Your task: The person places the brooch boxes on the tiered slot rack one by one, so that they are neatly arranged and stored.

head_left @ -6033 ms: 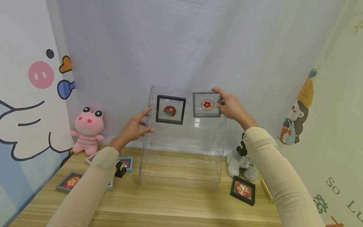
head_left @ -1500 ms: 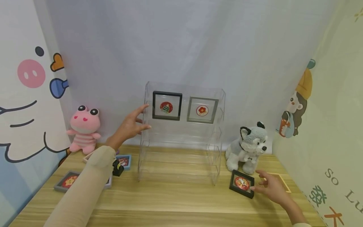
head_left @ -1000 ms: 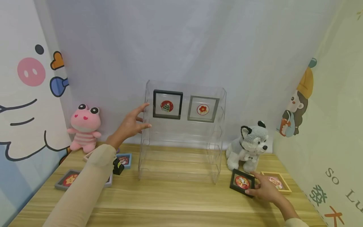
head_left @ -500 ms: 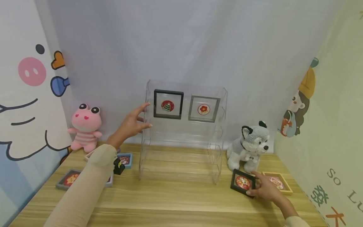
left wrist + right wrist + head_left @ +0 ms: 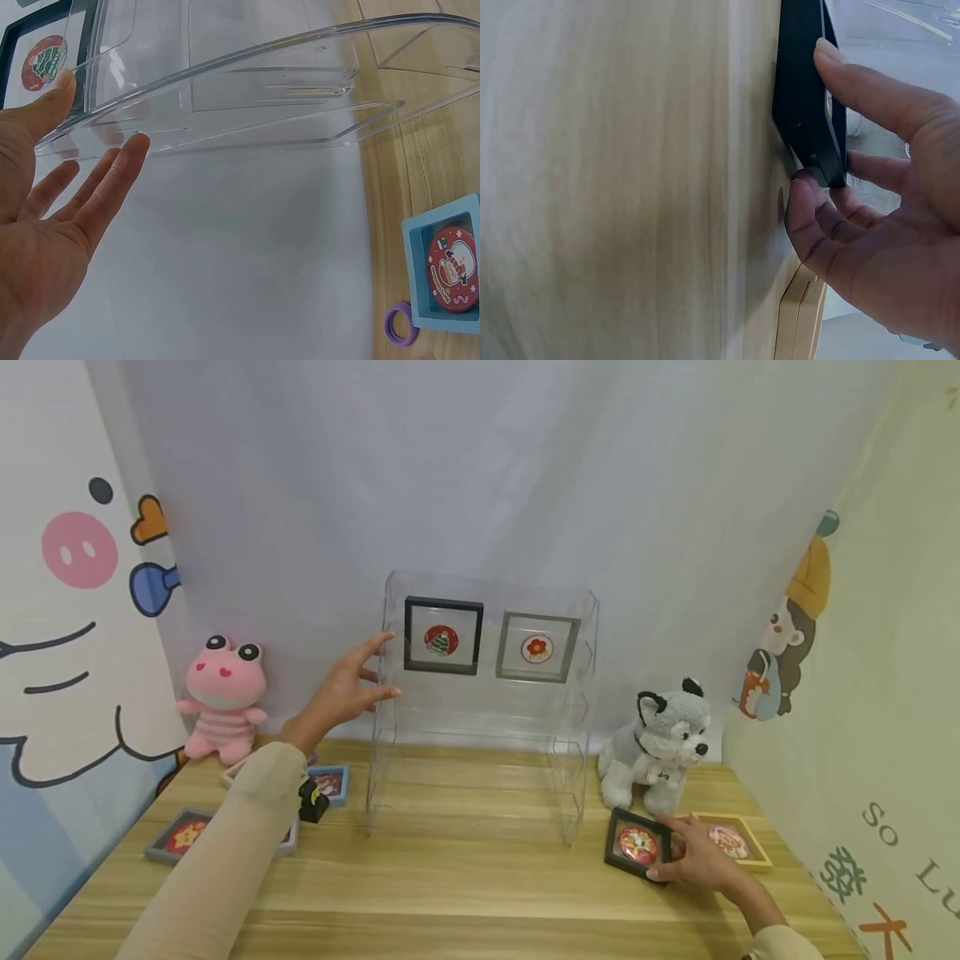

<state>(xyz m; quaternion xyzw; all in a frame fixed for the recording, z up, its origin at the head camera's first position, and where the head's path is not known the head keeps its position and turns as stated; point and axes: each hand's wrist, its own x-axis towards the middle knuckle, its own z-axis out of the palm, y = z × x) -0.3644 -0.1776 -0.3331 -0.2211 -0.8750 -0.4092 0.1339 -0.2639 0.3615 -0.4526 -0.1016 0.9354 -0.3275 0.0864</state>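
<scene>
A clear acrylic tiered shelf (image 5: pixel 381 752) stands at the back of the wooden table. Its top tier holds a black frame with a tree badge (image 5: pixel 442 636) and a grey frame with a red flower badge (image 5: pixel 537 647). My left hand (image 5: pixel 375 672) rests with straight fingers against the shelf's left wall; the left wrist view shows my left hand's fingertips (image 5: pixel 133 146) on the shelf's clear edge (image 5: pixel 247 64). My right hand (image 5: pixel 663 853) pinches a black frame with a red badge (image 5: pixel 634 845) on the table at the right. The right wrist view shows that black frame (image 5: pixel 804 90) between thumb and fingers (image 5: pixel 804 202), one edge tilted off the wood.
A husky plush (image 5: pixel 660 747) sits behind the right hand and a yellow frame (image 5: pixel 731 841) lies beside it. At the left are a pink frog plush (image 5: pixel 222 697), a blue frame (image 5: pixel 330 782), a grey frame (image 5: pixel 182 837) and a small black object (image 5: pixel 311 800). A purple ring (image 5: pixel 401 324) lies by the blue frame (image 5: pixel 446 274).
My right hand left the grey frame on the top tier, came down to the table at the right and took hold of the black frame. My left hand stayed on the shelf.
</scene>
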